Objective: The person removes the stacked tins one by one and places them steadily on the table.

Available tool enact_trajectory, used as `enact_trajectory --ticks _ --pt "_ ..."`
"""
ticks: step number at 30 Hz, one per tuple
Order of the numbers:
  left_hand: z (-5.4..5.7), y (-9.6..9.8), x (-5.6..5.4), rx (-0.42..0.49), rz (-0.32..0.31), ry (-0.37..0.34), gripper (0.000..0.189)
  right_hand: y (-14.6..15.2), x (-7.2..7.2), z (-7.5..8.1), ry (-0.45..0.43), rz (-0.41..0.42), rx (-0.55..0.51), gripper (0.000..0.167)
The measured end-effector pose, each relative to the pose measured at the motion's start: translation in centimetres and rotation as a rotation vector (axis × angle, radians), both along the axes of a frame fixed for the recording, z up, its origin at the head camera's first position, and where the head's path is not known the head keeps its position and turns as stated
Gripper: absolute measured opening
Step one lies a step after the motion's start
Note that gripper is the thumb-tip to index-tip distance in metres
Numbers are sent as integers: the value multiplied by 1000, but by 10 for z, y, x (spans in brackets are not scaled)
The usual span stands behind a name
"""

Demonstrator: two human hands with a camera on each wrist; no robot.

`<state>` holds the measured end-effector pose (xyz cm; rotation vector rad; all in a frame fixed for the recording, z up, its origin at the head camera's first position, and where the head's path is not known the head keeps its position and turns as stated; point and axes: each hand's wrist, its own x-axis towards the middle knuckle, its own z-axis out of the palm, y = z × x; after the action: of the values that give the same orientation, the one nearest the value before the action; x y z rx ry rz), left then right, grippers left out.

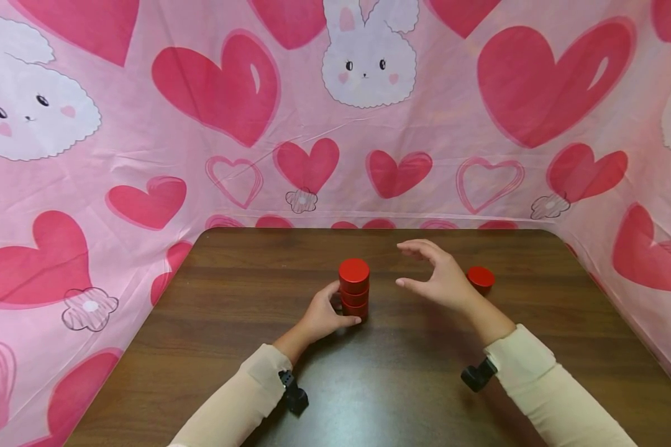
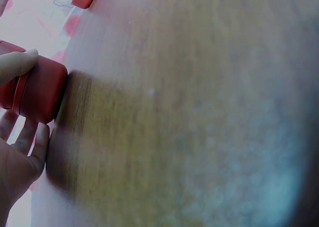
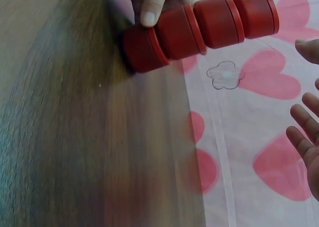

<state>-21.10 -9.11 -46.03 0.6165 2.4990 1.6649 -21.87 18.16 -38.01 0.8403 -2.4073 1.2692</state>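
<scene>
A stack of several red round tins (image 1: 355, 279) stands upright on the wooden table. My left hand (image 1: 321, 316) grips its lower part, the thumb in front and the fingers reaching behind. In the right wrist view the stacked tins (image 3: 182, 32) appear sideways, with the left thumb against the bottom ones. The left wrist view shows only the lower tins (image 2: 42, 90) between thumb and fingers. Just right of the stack, my right hand (image 1: 438, 276) hovers with fingers and thumb spread apart, holding nothing. Another red tin (image 1: 481, 279) sits behind the right wrist, partly covered by it.
The brown wooden table (image 1: 246, 279) ends at the back against a pink cloth (image 1: 335, 174) printed with hearts and rabbits. This cloth also rises along the left and right sides. Small black cameras are strapped at both wrists.
</scene>
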Motion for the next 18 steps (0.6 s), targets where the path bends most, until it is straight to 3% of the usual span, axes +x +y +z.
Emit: enact_trajectory --ticks 2,4,18 --pt "-10 -1 -6 -1 4 -2 64 -3 0 0 -14 7 1 61" --pt "-13 -2 -7 2 4 0 64 -6 -1 0 -22 23 1 61" --pt "-11 -2 -8 -5 -10 12 62 -27 -5 -4 -48 137 -28 62"
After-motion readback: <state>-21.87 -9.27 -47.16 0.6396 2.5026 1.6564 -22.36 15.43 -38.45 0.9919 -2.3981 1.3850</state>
